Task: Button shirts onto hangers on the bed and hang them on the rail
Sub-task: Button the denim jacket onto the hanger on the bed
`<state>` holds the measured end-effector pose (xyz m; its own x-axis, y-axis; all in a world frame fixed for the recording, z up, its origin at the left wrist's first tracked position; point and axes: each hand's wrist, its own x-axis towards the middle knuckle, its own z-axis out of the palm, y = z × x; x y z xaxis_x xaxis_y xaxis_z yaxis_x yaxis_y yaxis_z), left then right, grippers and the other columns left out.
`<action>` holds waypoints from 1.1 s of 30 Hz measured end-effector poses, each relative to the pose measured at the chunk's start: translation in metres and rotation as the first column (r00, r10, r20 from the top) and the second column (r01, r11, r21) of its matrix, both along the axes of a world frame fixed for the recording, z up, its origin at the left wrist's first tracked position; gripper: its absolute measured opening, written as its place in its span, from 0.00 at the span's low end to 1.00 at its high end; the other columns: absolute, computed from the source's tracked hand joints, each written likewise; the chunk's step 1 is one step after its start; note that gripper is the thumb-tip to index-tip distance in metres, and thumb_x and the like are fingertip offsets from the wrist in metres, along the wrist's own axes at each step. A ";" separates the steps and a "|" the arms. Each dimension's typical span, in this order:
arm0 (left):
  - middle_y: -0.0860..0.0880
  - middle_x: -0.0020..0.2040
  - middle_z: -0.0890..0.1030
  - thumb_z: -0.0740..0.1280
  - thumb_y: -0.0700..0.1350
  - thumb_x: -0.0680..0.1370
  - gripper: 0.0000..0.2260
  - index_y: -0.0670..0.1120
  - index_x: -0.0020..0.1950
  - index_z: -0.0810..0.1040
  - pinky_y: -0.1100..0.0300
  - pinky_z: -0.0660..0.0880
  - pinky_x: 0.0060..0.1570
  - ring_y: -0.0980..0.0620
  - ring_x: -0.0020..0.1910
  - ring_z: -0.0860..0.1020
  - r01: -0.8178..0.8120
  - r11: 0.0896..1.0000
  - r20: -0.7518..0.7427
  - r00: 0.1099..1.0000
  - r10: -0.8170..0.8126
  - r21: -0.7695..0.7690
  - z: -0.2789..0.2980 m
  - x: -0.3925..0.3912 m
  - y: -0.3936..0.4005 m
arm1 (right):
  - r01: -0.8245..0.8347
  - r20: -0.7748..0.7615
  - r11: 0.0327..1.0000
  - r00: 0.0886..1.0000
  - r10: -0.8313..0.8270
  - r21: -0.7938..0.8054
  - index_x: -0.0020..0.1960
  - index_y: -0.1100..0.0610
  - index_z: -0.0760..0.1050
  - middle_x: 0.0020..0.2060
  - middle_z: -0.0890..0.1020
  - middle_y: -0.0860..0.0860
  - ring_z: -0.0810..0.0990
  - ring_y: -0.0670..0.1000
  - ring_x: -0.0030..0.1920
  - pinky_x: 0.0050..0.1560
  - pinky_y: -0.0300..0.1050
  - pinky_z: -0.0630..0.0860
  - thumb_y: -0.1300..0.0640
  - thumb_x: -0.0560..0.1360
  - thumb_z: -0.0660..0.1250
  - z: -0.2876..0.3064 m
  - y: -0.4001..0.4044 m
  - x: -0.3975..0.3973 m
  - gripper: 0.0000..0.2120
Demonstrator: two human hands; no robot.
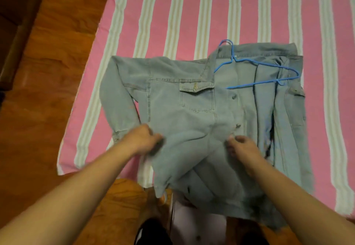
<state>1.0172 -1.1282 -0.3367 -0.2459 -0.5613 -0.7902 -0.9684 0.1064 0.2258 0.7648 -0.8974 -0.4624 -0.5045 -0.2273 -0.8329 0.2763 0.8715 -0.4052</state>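
Fingers of the left hand (143, 139) are curled into the lower part of the denim shirt's (192, 121) left front panel, gripping a fold of cloth, while the right hand (242, 147) pinches the button edge just below a metal button (238, 125). Spread face-up on the pink-and-white striped bed (192, 14), the shirt has its hem hanging over the near edge above the wooden floor (48, 71). Its right panel lies folded open, with a blue wire hanger (257, 70) resting at the collar.
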 end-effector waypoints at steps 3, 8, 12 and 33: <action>0.44 0.64 0.77 0.71 0.59 0.77 0.29 0.42 0.69 0.69 0.55 0.72 0.57 0.41 0.64 0.77 -0.273 0.947 0.075 0.962 0.263 0.170 -0.028 0.019 0.076 | -0.017 0.123 0.998 0.992 0.010 0.054 0.62 0.49 0.70 0.47 0.83 0.57 0.81 0.56 0.44 0.47 0.54 0.79 0.43 0.66 0.74 0.005 0.005 0.026 0.28; 0.39 0.50 0.82 0.70 0.44 0.76 0.08 0.45 0.51 0.74 0.40 0.78 0.58 0.38 0.52 0.81 -0.796 0.595 -0.218 0.565 0.796 0.112 -0.042 0.023 0.098 | 0.141 0.038 0.988 0.990 -0.139 -0.058 0.72 0.57 0.68 0.58 0.82 0.60 0.82 0.56 0.50 0.51 0.53 0.82 0.56 0.71 0.75 0.029 -0.032 0.036 0.32; 0.40 0.48 0.83 0.66 0.44 0.82 0.03 0.47 0.50 0.73 0.43 0.78 0.53 0.41 0.48 0.82 -0.723 0.661 -0.288 0.601 0.746 0.203 -0.005 0.041 0.095 | 0.089 0.100 0.971 0.993 -0.068 -0.222 0.63 0.59 0.78 0.49 0.83 0.49 0.80 0.45 0.45 0.39 0.35 0.75 0.61 0.78 0.69 0.063 -0.053 0.037 0.14; 0.41 0.54 0.81 0.63 0.53 0.82 0.11 0.50 0.58 0.65 0.49 0.73 0.46 0.38 0.53 0.80 0.152 0.988 0.259 0.954 -0.153 0.025 -0.020 0.135 0.135 | -0.115 0.087 0.993 0.990 0.114 0.006 0.71 0.52 0.71 0.44 0.83 0.59 0.80 0.54 0.38 0.41 0.49 0.78 0.68 0.77 0.66 0.110 0.061 0.083 0.25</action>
<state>1.1521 -0.9930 -0.3565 -0.1140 -0.5290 -0.8409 -0.9660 0.2566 -0.0305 0.8482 -0.8367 -0.3529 -0.4016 -0.2704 -0.8750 0.2081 0.9035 -0.3747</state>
